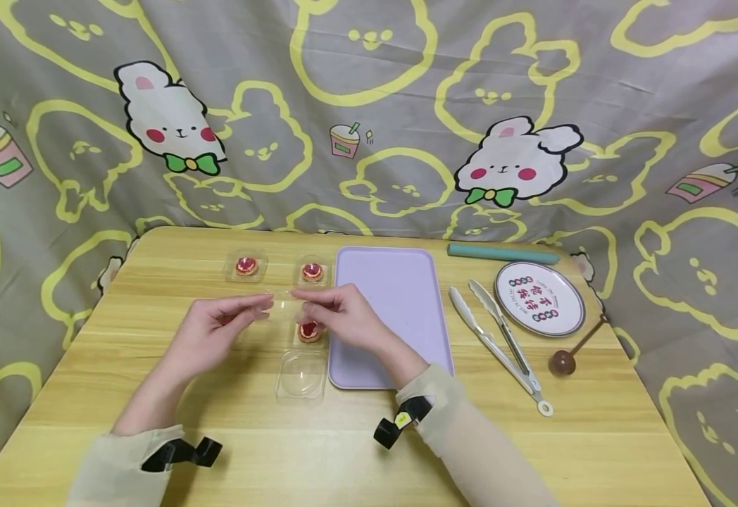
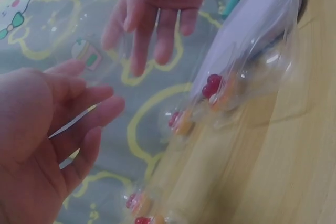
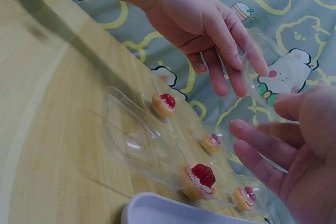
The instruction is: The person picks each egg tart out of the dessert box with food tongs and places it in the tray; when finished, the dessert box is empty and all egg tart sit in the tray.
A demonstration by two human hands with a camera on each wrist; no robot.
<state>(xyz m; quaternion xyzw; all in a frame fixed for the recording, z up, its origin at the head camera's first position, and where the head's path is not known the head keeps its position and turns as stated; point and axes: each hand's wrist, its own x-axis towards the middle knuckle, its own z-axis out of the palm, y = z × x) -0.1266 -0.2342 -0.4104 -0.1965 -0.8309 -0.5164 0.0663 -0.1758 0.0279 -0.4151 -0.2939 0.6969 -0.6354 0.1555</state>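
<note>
Plastic shell, clear, was up between both hands, just left of centre in the head frame. Lid or base, I couldn't tell. Left hand pinched one edge, right hand the opposite one, fingertips only; hands near each other, not touching. Outline nearly vanished on my head feed; right side of the right wrist frame gave me the best rim.

My read on handling: edge grip was correct. Wall looked thin and likely to flex, so I wanted a light, equal pinch, no inward squeeze, shell level. Near tart sat right by the right fingertips in the head frame, so clearance mattered: a low knuckle could smear the topping. If pressing were needed, I'd square the corners first and push at the rim, never mid-panel. Open box, lower centre, lay beside the tray, easy to snag with a sleeve. I counted four tarts in the right wrist view, only three in the head view.

Writing: plate, right of frame, carried red Chinese characters plus small print, too small for me to read reliably. Yellow label on the right wrist mount: illegible. Curtain showed cartoons, no lettering I could find. No brand readable.
</note>
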